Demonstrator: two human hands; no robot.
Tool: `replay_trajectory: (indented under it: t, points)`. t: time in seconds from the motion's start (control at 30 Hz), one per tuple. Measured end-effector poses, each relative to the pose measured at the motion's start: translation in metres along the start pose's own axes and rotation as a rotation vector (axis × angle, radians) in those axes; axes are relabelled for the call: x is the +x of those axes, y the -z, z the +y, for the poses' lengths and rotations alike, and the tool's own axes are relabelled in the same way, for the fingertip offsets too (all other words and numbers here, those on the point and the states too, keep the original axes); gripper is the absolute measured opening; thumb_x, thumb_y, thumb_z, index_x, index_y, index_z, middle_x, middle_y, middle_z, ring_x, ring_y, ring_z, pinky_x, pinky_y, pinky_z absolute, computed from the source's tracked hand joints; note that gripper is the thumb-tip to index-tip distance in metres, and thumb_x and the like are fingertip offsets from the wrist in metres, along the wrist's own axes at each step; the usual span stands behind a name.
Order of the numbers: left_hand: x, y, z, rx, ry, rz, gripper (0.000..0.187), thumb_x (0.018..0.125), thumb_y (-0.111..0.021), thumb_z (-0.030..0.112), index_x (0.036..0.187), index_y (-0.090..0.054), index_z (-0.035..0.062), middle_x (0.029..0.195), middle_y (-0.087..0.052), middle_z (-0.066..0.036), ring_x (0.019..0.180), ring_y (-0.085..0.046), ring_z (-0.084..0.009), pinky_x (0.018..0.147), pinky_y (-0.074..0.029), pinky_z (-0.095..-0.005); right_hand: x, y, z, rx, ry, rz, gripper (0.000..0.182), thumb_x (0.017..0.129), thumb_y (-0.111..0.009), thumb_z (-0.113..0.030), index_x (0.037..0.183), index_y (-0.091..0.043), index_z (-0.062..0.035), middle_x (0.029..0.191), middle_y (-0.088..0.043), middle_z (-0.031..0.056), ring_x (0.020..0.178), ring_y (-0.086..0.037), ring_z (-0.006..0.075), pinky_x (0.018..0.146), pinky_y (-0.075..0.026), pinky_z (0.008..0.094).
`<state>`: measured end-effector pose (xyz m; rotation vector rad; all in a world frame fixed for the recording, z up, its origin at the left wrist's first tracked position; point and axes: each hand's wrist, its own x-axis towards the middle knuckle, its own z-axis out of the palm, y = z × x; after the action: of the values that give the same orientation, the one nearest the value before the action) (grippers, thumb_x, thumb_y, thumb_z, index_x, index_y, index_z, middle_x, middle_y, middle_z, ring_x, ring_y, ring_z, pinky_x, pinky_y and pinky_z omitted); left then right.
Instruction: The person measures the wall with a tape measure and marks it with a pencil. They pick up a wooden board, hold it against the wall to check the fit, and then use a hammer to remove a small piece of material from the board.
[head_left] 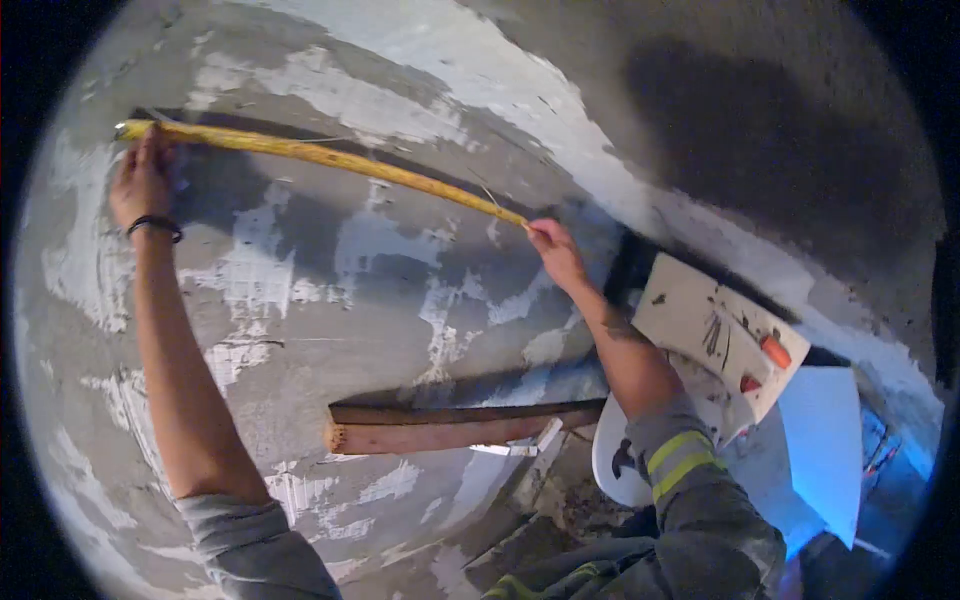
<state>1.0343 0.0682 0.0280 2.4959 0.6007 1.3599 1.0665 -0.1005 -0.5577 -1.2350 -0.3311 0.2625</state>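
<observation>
A yellow tape measure blade [345, 160] is stretched across a grey, roughly plastered surface [330, 330]. Its left end, with a small metal tip, is under the fingers of my left hand [145, 185], which press it there. My right hand [558, 252] pinches the narrow-looking right end between thumb and fingers. No tape case shows. Thin wires stick out along the blade, and its shadow falls just beside it. Below the blade, apart from both hands, lies a wooden beam [450, 435].
Right of my right forearm is a beige board [680, 300] holding small dark items, an orange-handled tool [775, 351] and a red piece [750, 383]. A white rounded object [608, 465] is beside my sleeve. A white panel [820, 440] stands farther right, in bluish light.
</observation>
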Motion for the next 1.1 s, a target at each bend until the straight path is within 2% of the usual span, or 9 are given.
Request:
replay_trajectory:
  t: [0.07, 0.27, 0.33, 0.43, 0.53, 0.67, 0.73, 0.87, 1.1]
  points:
    - [0.008, 0.008, -0.003, 0.272, -0.084, -0.029, 0.033, 0.084, -0.070, 0.036, 0.093, -0.068, 0.0045, 0.080, -0.067, 0.000, 0.068, -0.059, -0.0060, 0.058, -0.047, -0.0207, 0.002, -0.004, 0.004, -0.014, -0.081, 0.007, 0.022, 0.089, -0.063, -0.025, 0.103, -0.061, -0.0079, 0.091, -0.064, 0.0093, 0.084, -0.060, 0.0208, 0.076, -0.048, 0.0324]
    - [0.003, 0.009, 0.010, 0.568, -0.270, 0.039, 0.037, 0.085, -0.065, 0.043, 0.094, -0.070, 0.0074, 0.080, -0.066, 0.002, 0.065, -0.056, -0.0057, 0.056, -0.043, -0.0220, 0.018, -0.021, 0.040, 0.044, 0.026, 0.012, 0.023, 0.090, -0.061, -0.027, 0.105, -0.060, -0.0093, 0.088, -0.064, 0.0125, 0.079, -0.062, 0.0255, 0.071, -0.049, 0.0352]
    - [0.056, 0.033, -0.025, 0.382, -0.067, -0.089, 0.045, 0.086, -0.062, 0.048, 0.104, -0.069, 0.0073, 0.092, -0.067, -0.001, 0.079, -0.060, -0.0072, 0.066, -0.047, -0.0231, 0.019, -0.024, 0.036, -0.045, 0.153, 0.093, 0.021, 0.089, -0.061, -0.026, 0.103, -0.061, -0.0094, 0.086, -0.065, 0.0149, 0.078, -0.063, 0.0300, 0.069, -0.049, 0.0371]
    - [0.071, 0.042, -0.026, 0.343, -0.017, -0.158, 0.045, 0.088, -0.060, 0.042, 0.113, -0.065, 0.0053, 0.099, -0.067, -0.002, 0.087, -0.060, -0.0071, 0.074, -0.046, -0.0215, 0.015, -0.023, 0.022, -0.084, 0.070, 0.101, 0.019, 0.089, -0.061, -0.025, 0.099, -0.063, -0.0090, 0.085, -0.065, 0.0169, 0.078, -0.064, 0.0331, 0.069, -0.049, 0.0388]
    - [0.063, 0.033, -0.023, 0.134, -0.050, -0.152, 0.043, 0.089, -0.060, 0.037, 0.114, -0.063, 0.0024, 0.099, -0.067, -0.001, 0.085, -0.060, -0.0064, 0.072, -0.046, -0.0198, 0.013, -0.029, 0.014, 0.014, 0.062, 0.082, 0.018, 0.088, -0.062, -0.025, 0.096, -0.064, -0.0094, 0.084, -0.066, 0.0156, 0.077, -0.065, 0.0329, 0.069, -0.049, 0.0397]
    - [0.070, 0.038, -0.019, 0.245, 0.029, -0.148, 0.043, 0.090, -0.060, 0.036, 0.115, -0.062, 0.0004, 0.099, -0.067, 0.000, 0.084, -0.060, -0.0051, 0.070, -0.046, -0.0181, 0.010, -0.036, 0.004, -0.037, 0.129, 0.119, 0.019, 0.088, -0.063, -0.022, 0.102, -0.063, -0.0096, 0.084, -0.066, 0.0148, 0.076, -0.065, 0.0295, 0.066, -0.049, 0.0364]
    - [0.067, 0.037, -0.021, 0.145, -0.053, -0.051, 0.038, 0.091, -0.059, 0.033, 0.113, -0.064, 0.0026, 0.097, -0.067, 0.001, 0.080, -0.059, -0.0039, 0.066, -0.045, -0.0166, 0.009, -0.035, -0.004, -0.102, 0.119, 0.103, 0.017, 0.087, -0.063, -0.020, 0.100, -0.063, -0.0095, 0.082, -0.066, 0.0154, 0.075, -0.065, 0.0319, 0.065, -0.049, 0.0392]
    - [0.109, 0.065, -0.043, 0.240, -0.077, -0.145, 0.034, 0.092, -0.059, 0.032, 0.113, -0.064, 0.0052, 0.096, -0.066, 0.001, 0.079, -0.059, -0.0034, 0.066, -0.045, -0.0166, 0.011, -0.039, -0.007, -0.114, 0.135, 0.101, 0.016, 0.086, -0.063, -0.019, 0.100, -0.063, -0.0093, 0.082, -0.066, 0.0164, 0.075, -0.065, 0.0343, 0.063, -0.049, 0.0413]
    - [0.079, 0.049, -0.027, 0.170, -0.032, -0.151, 0.032, 0.091, -0.060, 0.031, 0.114, -0.064, 0.0097, 0.093, -0.065, 0.005, 0.075, -0.057, -0.0025, 0.060, -0.042, -0.0153, 0.013, -0.038, -0.011, -0.145, 0.177, 0.119, 0.013, 0.086, -0.062, -0.019, 0.096, -0.064, -0.0107, 0.074, -0.063, 0.0173, 0.070, -0.062, 0.0370, 0.061, -0.048, 0.0443]
